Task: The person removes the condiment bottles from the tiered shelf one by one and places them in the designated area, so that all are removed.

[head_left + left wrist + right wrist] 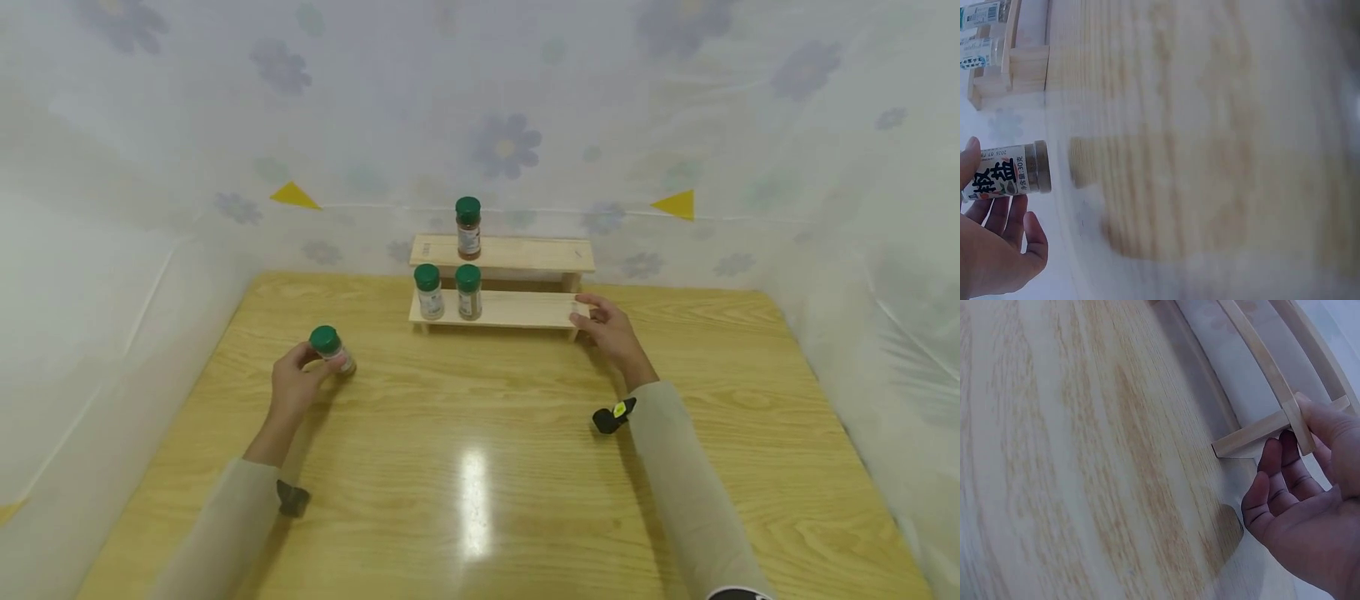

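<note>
A green-capped spice jar (343,361) is in my left hand (294,385), gripped between thumb and fingers. In the left wrist view its labelled side (1007,172) faces the camera, and a gap shows between its base and the table. My right hand (617,337) pinches the right end of the lower step of a two-step wooden rack (525,309), thumb on top and fingers beneath. Two more jars, a pale one (431,302) and a brownish one (469,302), stand upright on the lower step's left half. A reddish jar (468,237) stands on the upper step.
The wood-grain table (420,467) runs between both forearms. Pale floral sheeting (360,108) hangs behind and along both sides, close behind the rack. Yellow triangles (675,205) mark the back sheet. Dark wrist devices (609,418) stick out from the sleeves.
</note>
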### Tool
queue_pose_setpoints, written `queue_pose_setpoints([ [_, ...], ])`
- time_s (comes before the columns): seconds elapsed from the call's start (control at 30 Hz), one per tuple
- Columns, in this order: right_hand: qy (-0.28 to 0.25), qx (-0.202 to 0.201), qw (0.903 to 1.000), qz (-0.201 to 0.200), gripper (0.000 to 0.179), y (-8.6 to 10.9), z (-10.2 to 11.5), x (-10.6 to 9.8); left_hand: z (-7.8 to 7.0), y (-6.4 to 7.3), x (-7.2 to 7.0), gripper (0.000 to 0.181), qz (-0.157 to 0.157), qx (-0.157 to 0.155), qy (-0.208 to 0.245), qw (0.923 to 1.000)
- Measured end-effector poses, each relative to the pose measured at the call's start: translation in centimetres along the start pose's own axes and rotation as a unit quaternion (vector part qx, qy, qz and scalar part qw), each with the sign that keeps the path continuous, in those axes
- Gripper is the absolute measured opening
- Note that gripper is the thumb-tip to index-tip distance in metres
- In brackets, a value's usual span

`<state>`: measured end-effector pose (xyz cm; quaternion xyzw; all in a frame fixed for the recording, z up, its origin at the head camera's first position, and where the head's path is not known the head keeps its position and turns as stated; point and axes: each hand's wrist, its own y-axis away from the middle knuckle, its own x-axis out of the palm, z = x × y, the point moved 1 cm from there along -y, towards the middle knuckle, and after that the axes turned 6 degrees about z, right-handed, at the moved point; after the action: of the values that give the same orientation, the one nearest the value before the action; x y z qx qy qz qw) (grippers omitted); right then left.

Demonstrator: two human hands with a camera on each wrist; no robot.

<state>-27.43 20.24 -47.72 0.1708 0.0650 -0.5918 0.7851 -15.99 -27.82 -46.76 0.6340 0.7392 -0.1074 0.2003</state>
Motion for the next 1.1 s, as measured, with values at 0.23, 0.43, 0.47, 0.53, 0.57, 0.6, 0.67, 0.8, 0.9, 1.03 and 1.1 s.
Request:
queue_pose_setpoints([
  [0.23, 0.007, 0.000, 1.0000, 0.001, 0.058, -0.2, -0.2, -0.2, 0.1, 0.2, 0.2, 0.058, 0.010, -0.009, -0.012, 0.9998],
  [0.43, 0.010, -0.013, 0.9999, -0.003, 0.057, -0.3, -0.4, -0.2, -0.3, 0.3, 0.1, 0.059, 0.024, -0.019, -0.018, 0.9994],
  [0.47, 0.009, -0.015, 0.9999, -0.002, 0.057, -0.4, -0.4, -0.3, -0.3, 0.4, 0.1, 0.059, 0.027, -0.019, -0.020, 0.9993],
  [0.53, 0.007, -0.016, 0.9998, -0.002, 0.056, -0.4, -0.5, -0.3, -0.5, 0.5, -0.1, 0.060, 0.039, -0.015, -0.017, 0.9990],
  [0.57, 0.009, -0.017, 0.9998, -0.001, 0.056, -0.5, -0.5, -0.3, -0.6, 0.6, -0.2, 0.061, 0.045, -0.013, -0.016, 0.9988],
  [0.6, 0.007, -0.015, 0.9999, 0.000, 0.055, -0.5, -0.5, -0.3, -0.7, 0.6, -0.3, 0.062, 0.052, -0.009, -0.015, 0.9985],
  [0.67, 0.004, -0.012, 0.9999, -0.001, 0.054, -0.5, -0.5, -0.4, -1.0, 0.7, -0.5, 0.066, 0.062, -0.001, -0.013, 0.9980],
  [0.8, -0.001, -0.013, 0.9999, 0.001, 0.053, -0.4, -0.5, -0.4, -1.8, 0.8, -0.9, 0.070, 0.074, 0.016, -0.021, 0.9969],
  [0.9, -0.002, -0.021, 0.9998, 0.002, 0.053, -0.4, -0.5, -0.5, -2.5, 0.8, -1.4, 0.071, 0.068, 0.027, -0.037, 0.9967],
  [1.03, -0.009, -0.021, 0.9997, 0.002, 0.052, -0.5, -0.5, -0.4, -4.0, 1.0, -2.1, 0.071, 0.058, 0.039, -0.058, 0.9959],
  [1.1, -0.009, -0.020, 0.9998, 0.003, 0.053, -0.5, -0.5, -0.4, -5.1, 1.1, -2.3, 0.071, 0.056, 0.050, -0.062, 0.9952],
])
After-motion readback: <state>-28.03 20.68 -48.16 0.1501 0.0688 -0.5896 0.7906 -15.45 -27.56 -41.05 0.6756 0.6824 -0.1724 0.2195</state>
